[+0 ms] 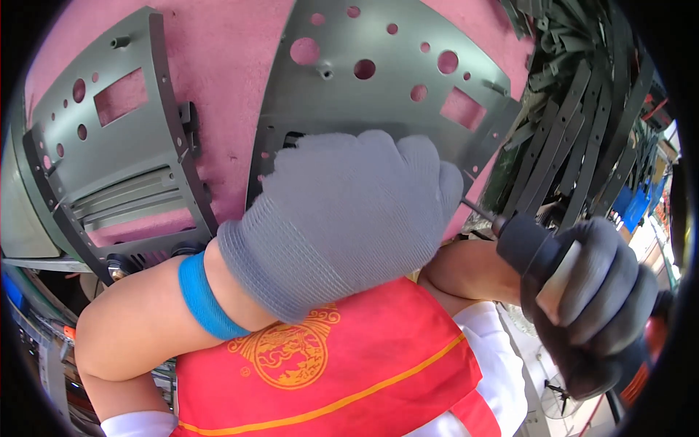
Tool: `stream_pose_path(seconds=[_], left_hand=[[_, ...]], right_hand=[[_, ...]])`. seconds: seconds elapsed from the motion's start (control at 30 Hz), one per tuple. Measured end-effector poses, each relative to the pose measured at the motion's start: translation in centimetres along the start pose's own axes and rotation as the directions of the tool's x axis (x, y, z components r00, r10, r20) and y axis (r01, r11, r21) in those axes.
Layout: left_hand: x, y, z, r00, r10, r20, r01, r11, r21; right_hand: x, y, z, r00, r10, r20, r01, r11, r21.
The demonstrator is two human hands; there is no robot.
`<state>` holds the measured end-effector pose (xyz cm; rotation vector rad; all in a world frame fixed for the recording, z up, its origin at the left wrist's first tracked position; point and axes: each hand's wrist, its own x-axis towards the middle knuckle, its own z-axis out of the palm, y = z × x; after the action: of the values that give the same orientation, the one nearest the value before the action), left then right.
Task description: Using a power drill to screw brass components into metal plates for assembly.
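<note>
My left hand (349, 211), in a grey knit glove, lies across the lower part of a large dark grey metal panel (408, 44) with round holes and a rectangular cutout. Its back faces me and the fingers curl under, so whatever they hold is hidden. In my right hand (611, 291), also gloved, is a dark power screwdriver (528, 244). The fingers wrap round its body. Its thin bit points left toward the panel's right edge, and the tip ends close beside my left hand's fingers.
A second, similar panel (116, 124) lies at the left. Both rest on a pink surface (222, 73). Long dark metal strips (564, 138) are heaped at the right. A blue object (636, 207) and a fan (559, 397) show farther off.
</note>
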<state>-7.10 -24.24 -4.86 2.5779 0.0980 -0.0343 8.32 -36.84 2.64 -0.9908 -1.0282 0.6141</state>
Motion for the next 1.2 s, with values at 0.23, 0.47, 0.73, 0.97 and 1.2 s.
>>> stream_pose_path(seconds=[0.23, 0.47, 0.73, 0.97, 1.2], left_hand=[[-0.3, 0.8, -0.4, 0.98, -0.107, 0.165, 0.127, 0.986, -0.112], [0.4, 0.6, 0.1, 0.996, -0.019, 0.089, 0.026, 0.996, -0.079], [0.1, -0.2, -0.5, 1.0, 0.014, 0.02, -0.011, 0.993, -0.117], [0.8, -1.0, 0.6, 0.997, 0.063, -0.039, -0.07, 0.981, -0.182], [1.1, -1.8, 0.7, 0.98, 0.026, -0.198, -0.095, 0.934, -0.345]], right_hand=[[-0.2, 1.2, 2.5, 0.995, -0.085, 0.044, 0.077, 0.984, 0.158], [-0.7, -0.2, 0.2, 0.981, -0.077, 0.177, 0.043, 0.982, 0.185], [-1.1, -0.7, -1.1, 0.981, -0.069, 0.183, 0.038, 0.985, 0.168], [-1.7, -0.6, 2.0, 0.971, -0.032, -0.236, -0.01, 0.985, -0.174], [-0.3, -3.0, -1.5, 0.972, -0.023, 0.235, -0.027, 0.978, 0.208]])
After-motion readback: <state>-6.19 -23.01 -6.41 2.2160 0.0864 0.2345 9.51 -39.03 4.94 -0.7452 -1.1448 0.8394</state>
